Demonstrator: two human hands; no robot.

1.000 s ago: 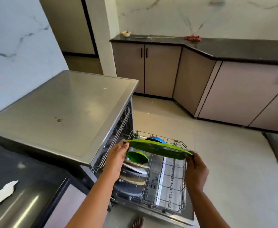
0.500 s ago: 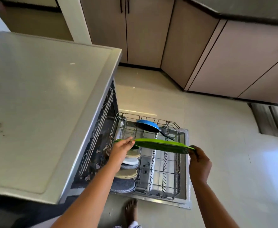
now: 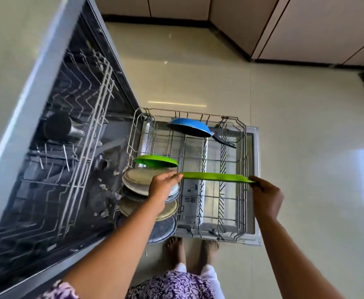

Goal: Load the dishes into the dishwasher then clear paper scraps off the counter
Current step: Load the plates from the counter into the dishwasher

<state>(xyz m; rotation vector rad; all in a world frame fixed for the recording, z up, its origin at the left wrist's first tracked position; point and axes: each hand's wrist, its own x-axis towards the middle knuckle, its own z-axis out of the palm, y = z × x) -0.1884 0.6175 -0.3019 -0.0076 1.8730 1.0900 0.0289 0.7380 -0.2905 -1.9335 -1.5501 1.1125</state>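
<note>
Green platter (image 3: 215, 177) sits lower over the rack (image 3: 245, 147) than a second ago, left hand (image 3: 162, 187) and right hand (image 3: 265, 196) each keeping a pinching grip on an end. Slotting it looks next.

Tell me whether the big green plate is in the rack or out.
Out. Left hand and right hand hold the green plate level above the rack.
</note>
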